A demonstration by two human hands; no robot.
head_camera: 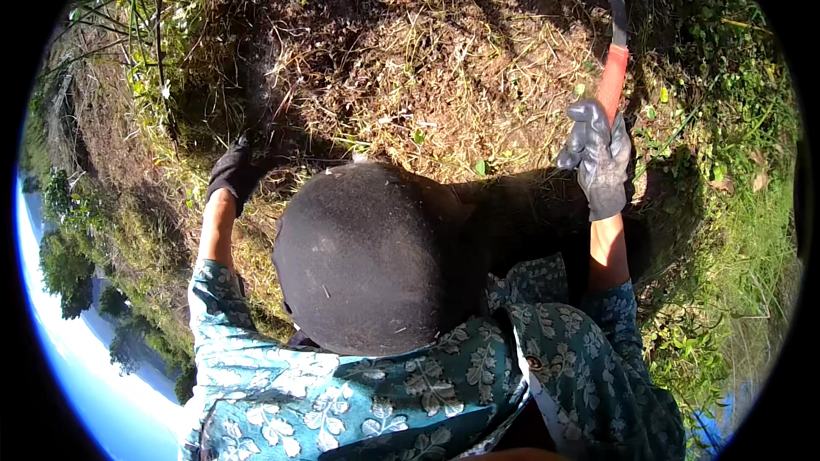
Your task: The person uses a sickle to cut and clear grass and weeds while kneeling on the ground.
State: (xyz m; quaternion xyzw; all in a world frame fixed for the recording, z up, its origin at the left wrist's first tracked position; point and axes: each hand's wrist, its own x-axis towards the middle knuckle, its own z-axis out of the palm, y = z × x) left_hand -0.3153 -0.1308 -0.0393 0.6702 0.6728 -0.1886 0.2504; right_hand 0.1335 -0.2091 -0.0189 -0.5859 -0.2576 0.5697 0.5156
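My left hand, in a dark glove, is low at the shaded soil and cut stems on the left. Its fingers are mostly lost in shadow, so whether it grips anything is unclear. On the right, my right hand, in a worn grey-black coated glove, is around the red handle of a sickle. The dark curved blade points away from me and runs out of view at the top. Dry cut grass and bare earth lie between the hands.
A large rounded dark form, dusty, fills the middle near my patterned green sleeves. Leafy weeds grow along the right side. Tall grass blades stand at the upper left. Trees and sky show at the far left.
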